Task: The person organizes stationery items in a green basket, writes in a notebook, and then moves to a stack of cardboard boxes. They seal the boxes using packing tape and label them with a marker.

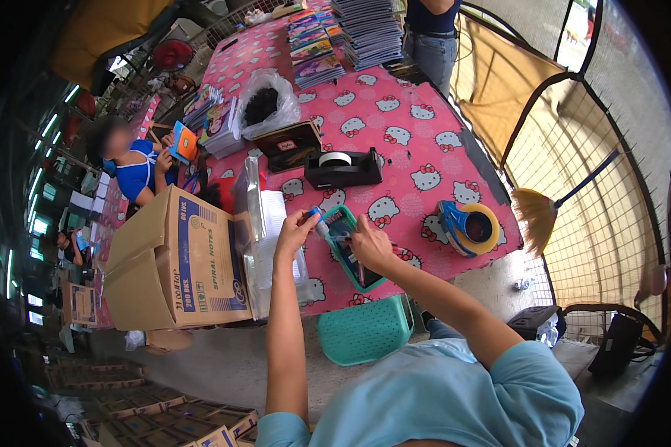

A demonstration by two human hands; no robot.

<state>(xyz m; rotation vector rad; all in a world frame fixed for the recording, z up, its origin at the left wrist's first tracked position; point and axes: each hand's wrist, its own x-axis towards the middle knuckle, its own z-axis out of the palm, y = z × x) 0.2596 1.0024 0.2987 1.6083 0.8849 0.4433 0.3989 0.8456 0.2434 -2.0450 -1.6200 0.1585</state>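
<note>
My left hand (pixel 297 232) is closed round a small tube with a blue end (pixel 314 215), held over the left rim of a small teal plastic basket (pixel 336 255). The tube's pale part leans toward the basket. My right hand (pixel 371 244) is over the basket's right side, fingers bent and pressed together; what they hold, if anything, I cannot make out. Several slim, pen-like things lie in the basket, partly hidden by that hand. A black tape dispenser (pixel 343 173) with a white roll stands just beyond.
On the pink patterned table (pixel 395 201) a blue tape gun (pixel 467 227) sits right. An open cardboard box (pixel 171 261) and clear plastic sheets stand left. Farther off are a clear bag (pixel 270 104), notebook stacks (pixel 365 33) and two people. A larger teal basket (pixel 365 331) is below the edge.
</note>
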